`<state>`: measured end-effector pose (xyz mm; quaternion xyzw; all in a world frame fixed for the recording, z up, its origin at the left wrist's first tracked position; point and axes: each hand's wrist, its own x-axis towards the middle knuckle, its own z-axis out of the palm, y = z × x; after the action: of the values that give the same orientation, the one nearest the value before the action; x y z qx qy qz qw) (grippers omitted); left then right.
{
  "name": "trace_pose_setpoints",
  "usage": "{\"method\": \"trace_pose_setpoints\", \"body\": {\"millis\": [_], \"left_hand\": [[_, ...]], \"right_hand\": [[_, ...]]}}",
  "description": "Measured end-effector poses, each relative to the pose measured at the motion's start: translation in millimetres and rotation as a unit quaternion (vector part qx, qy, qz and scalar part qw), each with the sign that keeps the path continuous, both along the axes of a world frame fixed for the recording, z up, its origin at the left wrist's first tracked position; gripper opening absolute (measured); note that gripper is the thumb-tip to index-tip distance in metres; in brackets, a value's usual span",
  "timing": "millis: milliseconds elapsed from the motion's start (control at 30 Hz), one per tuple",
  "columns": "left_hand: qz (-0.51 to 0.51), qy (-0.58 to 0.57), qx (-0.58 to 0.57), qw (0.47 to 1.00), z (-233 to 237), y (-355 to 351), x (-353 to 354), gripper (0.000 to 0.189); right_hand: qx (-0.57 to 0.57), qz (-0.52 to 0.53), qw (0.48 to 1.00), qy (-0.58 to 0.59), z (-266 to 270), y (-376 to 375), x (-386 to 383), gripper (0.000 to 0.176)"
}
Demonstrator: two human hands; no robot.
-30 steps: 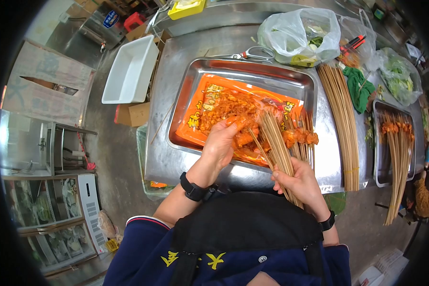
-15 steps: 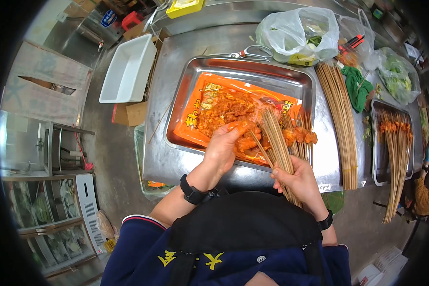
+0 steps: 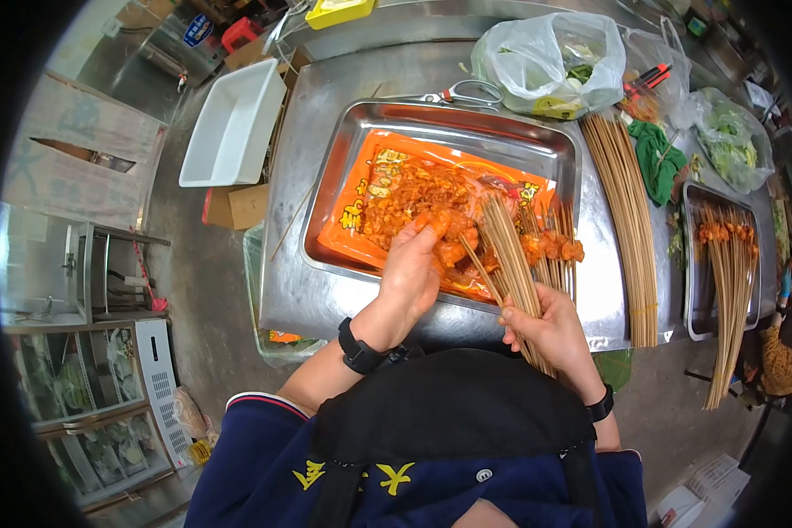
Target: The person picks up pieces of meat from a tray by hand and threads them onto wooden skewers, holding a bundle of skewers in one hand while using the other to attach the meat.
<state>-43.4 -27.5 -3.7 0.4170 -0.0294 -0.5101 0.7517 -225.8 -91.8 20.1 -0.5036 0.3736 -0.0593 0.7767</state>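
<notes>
Fingers (image 3: 422,238) of the L hand (image 3: 409,275) nearly closed, pinching orange-coated meat (image 3: 449,231) at their tips, over the steel tray (image 3: 315,253)! R hand (image 3: 547,334) wrapped round the lower part of a skewer bundle (image 3: 512,264), one stick (image 3: 475,260) angled off twd the meat. So meat's right at the L fingertips, just L of the bundle, w/ the orange packet (image 3: 350,231) beneath. Loaded skewers (image 3: 554,248) sit at the tray's R end; scissors (image 3: 462,93) on the desk (image 3: 282,304) behind it.
</notes>
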Motion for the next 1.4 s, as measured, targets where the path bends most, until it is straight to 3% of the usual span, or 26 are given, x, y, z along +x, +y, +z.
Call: {"method": "trace_pose_setpoints", "body": {"millis": [367,567,933,1100,1200,1233,1267,1300,1333,1367,1400], "left_hand": [[-0.042,0.015,-0.001,0.999,0,5,-2,0.028],[-0.025,0.004,0.02,0.999,0,3,-13,0.019],[-0.187,-0.046,0.042,0.98,-6,11,-10,0.024],[-0.208,-0.037,0.045,0.976,-5,10,-6,0.022],[-0.211,-0.058,0.078,0.973,-4,8,-8,0.02],[-0.202,-0.072,0.099,0.972,-4,6,-11,0.019],[-0.201,-0.071,0.098,0.972,-6,5,-12,0.019],[-0.204,-0.086,0.096,0.971,-10,4,-12,0.017],[-0.206,-0.102,0.094,0.969,-12,2,-12,0.016],[-0.205,-0.102,0.092,0.969,-14,-2,-14,0.016],[-0.196,-0.13,0.11,0.966,-15,-7,-16,0.015]], "right_hand": [[0.003,-0.017,1.0,0.007,1,1,1,0.012],[-0.008,-0.021,1.0,0.009,0,0,1,0.011],[0.001,-0.042,0.999,0.013,3,1,3,0.012],[-0.005,-0.04,0.999,0.016,2,2,2,0.013],[-0.073,-0.028,0.996,0.041,4,2,1,0.013],[-0.276,0.01,0.961,0.007,-1,-2,-4,0.014],[-0.466,0.048,0.883,-0.028,-2,-4,-6,0.015],[-0.466,0.049,0.883,-0.027,3,-3,-8,0.015],[-0.3,0.031,0.954,-0.008,15,0,-8,0.015],[-0.123,0.012,0.992,0.012,22,1,-7,0.016],[-0.123,0.013,0.992,0.013,19,2,-5,0.016]]}}
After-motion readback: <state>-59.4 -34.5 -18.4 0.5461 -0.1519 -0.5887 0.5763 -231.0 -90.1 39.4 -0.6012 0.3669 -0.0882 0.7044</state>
